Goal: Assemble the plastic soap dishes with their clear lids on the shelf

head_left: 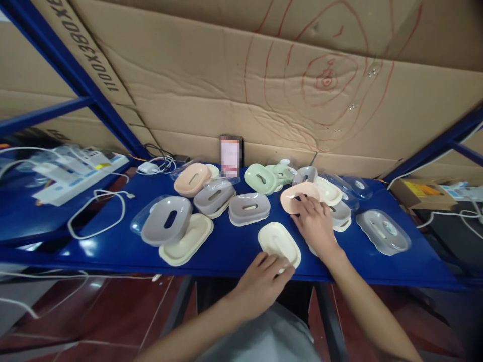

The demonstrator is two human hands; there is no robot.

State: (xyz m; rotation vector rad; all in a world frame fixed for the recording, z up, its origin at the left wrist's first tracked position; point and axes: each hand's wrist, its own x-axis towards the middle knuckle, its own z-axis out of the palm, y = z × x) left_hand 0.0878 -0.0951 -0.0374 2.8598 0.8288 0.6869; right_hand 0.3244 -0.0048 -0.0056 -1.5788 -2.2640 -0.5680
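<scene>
Blue metal shelf board (226,251) carries everything: your left hand (260,281) sits at its front edge, fingers curled over the near end of the cream oval plastic soap-dish tray (278,242), gripping it, long axis running from front edge toward back-left. Your right hand (315,223) is just beyond and to the right, nearer the back edge, fingers spread flat and loose on the pink oval plastic soap-dish tray (298,195), touching not clenching, so the pink piece lies directly under its fingertips.
</scene>
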